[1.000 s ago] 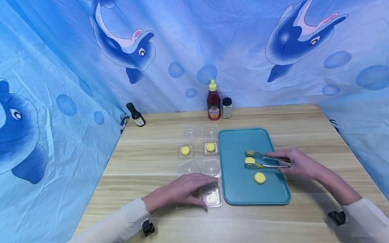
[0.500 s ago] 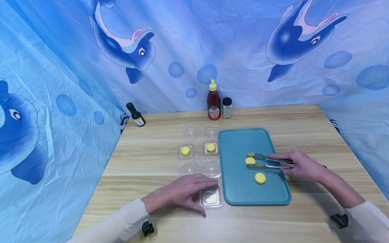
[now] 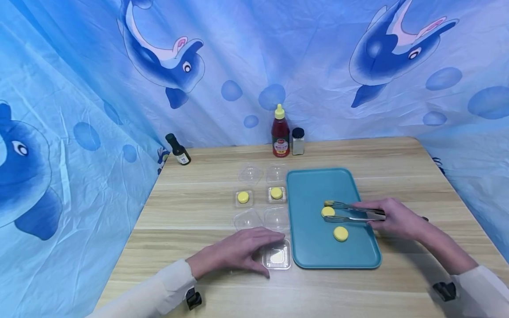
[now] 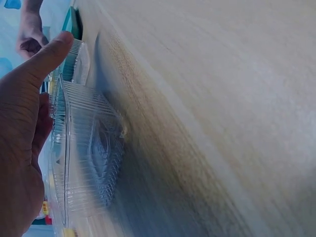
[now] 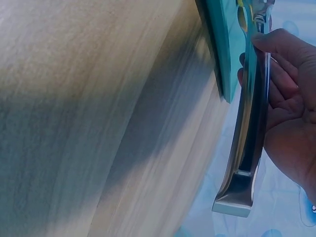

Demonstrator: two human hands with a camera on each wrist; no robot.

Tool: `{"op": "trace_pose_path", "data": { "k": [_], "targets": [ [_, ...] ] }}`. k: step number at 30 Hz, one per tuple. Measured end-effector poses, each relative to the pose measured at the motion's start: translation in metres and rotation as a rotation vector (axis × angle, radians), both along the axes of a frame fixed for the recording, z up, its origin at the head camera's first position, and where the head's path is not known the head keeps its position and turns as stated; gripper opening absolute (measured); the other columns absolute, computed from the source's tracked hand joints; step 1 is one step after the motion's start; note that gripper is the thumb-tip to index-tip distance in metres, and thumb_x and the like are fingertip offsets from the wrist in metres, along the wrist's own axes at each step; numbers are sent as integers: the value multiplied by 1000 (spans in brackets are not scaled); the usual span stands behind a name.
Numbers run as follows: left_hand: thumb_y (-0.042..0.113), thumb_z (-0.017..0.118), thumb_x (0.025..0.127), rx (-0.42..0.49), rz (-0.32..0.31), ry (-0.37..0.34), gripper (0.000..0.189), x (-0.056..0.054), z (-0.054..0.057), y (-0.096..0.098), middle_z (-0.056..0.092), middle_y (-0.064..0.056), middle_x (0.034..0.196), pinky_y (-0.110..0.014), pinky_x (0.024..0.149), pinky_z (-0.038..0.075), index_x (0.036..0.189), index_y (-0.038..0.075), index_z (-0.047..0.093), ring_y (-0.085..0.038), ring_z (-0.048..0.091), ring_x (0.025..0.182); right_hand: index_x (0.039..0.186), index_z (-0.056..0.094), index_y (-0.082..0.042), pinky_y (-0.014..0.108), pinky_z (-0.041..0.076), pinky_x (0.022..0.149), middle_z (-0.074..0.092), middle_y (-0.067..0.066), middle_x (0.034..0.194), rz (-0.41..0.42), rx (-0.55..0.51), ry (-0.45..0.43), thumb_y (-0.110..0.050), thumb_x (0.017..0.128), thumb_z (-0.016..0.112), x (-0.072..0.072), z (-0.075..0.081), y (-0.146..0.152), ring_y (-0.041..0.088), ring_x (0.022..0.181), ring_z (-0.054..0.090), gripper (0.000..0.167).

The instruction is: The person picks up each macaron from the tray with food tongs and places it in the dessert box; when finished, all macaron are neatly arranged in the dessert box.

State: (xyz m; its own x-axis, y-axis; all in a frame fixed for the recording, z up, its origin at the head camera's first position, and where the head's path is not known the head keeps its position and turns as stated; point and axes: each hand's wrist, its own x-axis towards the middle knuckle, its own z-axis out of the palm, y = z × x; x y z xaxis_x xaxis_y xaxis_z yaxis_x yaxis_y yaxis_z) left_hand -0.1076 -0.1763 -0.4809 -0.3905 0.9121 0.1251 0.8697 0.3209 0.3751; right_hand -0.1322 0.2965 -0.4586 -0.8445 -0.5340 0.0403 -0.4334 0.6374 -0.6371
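My right hand (image 3: 393,217) holds metal tongs (image 3: 351,219) by their arms over the teal tray (image 3: 314,249). The tong tips lie apart, one on each side of a yellow macaron-like disc (image 3: 328,212); whether they touch it I cannot tell. A second yellow disc (image 3: 340,234) lies nearer the tray's front. In the right wrist view, thumb and fingers grip the tongs (image 5: 252,123). My left hand (image 3: 242,249), thumb spread from its fingers, hovers at a clear plastic box (image 3: 277,256) with its lid raised. The left wrist view shows that hand beside a clear box (image 4: 94,143).
Two open clear boxes farther back hold yellow discs (image 3: 243,197) (image 3: 276,193). Another raised clear lid (image 3: 248,219) stands behind my left hand. At the back are a red sauce bottle (image 3: 280,137), a black-capped jar (image 3: 298,142) and a dark bottle (image 3: 179,150).
My right hand and the tongs have shifted slightly right, drawing the tips back along the disc. My left thumb has moved a little away from the clear box's edge.
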Motion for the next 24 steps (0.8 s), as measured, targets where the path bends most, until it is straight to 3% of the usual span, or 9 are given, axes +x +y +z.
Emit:
{"op": "trace_pose_path", "data": {
  "k": [9,15,21,24],
  "targets": [
    [56,87,81,12,57,-55,102,1,-1,-2,51,-1,160,-37,122,41,162,14,42,-16,51,144,140,70,-9,37,64,81,71,17,135,-1,-14,6,8,85,83,2,-3,1,29,119,68,60],
    [53,89,81,17,99,-105,97,1,-3,-3,56,1,156,-35,120,43,160,17,47,-14,55,138,138,72,-9,32,64,77,72,17,133,0,-30,46,9,84,84,3,-5,1,20,116,69,58],
    [52,89,80,33,98,-88,95,1,-2,-2,59,1,153,-36,119,44,157,15,50,-14,57,138,138,72,-11,24,54,59,73,18,131,-2,-66,47,9,84,84,6,2,-2,8,91,66,59],
    [52,89,80,40,93,-76,94,1,-2,-2,59,1,154,-36,119,44,157,14,51,-15,57,137,137,73,-12,23,54,61,74,16,130,16,-72,87,10,82,85,8,6,-7,6,96,68,60]
  ]
}}
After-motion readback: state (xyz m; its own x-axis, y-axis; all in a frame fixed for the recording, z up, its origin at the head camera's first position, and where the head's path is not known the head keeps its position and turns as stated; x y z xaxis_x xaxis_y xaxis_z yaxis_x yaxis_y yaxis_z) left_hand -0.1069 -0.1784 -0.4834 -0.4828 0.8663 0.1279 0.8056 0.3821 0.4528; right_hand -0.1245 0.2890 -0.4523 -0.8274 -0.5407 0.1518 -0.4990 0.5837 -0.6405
